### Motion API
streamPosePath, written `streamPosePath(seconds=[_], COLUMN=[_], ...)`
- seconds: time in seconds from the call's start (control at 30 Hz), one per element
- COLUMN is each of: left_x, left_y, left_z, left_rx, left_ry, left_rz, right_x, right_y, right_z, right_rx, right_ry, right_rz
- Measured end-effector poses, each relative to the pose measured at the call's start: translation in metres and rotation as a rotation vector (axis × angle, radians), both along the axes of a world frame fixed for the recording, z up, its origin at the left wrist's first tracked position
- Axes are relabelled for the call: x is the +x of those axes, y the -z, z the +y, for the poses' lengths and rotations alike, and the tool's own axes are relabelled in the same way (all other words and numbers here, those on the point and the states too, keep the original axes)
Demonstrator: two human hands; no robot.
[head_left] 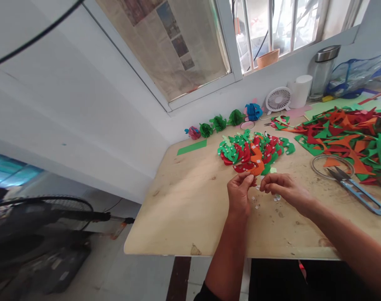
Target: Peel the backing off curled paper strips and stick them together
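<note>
My left hand [239,190] pinches the lower edge of an orange paper cutout [256,161] between thumb and finger. Close to its right, my right hand [281,187] has its fingertips drawn together; anything between them is too small to make out. Just beyond both hands lies a pile of curved red and green paper cutouts [239,152], many dotted with small white squares. Several tiny white bits [257,198] are scattered on the wood below the fingers, and a pale green scrap [273,170] lies near the right hand.
Blue-handled thread snips [359,190] rest across a roll of tape [315,167] on the right. Behind them spreads a heap of paper offcuts [350,133]. Along the wall stand folded paper figures [219,123], a small white fan [278,100] and a glass bottle [322,75]. The wooden table [177,209] ends at front and left.
</note>
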State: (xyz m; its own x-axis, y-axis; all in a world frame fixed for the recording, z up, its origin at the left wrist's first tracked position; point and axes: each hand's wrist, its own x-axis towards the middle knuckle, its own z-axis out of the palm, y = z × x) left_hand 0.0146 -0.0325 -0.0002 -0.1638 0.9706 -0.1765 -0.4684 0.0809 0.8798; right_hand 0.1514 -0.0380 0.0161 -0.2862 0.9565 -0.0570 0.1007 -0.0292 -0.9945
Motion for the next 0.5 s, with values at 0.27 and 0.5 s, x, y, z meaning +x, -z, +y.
streamPosePath(seconds=[0.27,0.5], left_x=[-0.0032,0.0012], left_y=[-0.0021,-0.0012], left_z=[0.0006,-0.0018], left_rx=[0.019,0.035], left_ry=[0.01,0.097], left_rz=[-0.049,-0.036], right_x=[-0.0052,-0.0004], right_y=[0.0041,-0.0045], right_z=[0.0004,0.0018], right_rx=[0.104,0.013], right_ry=[0.038,0.271], right_rz=[-0.047,0.111])
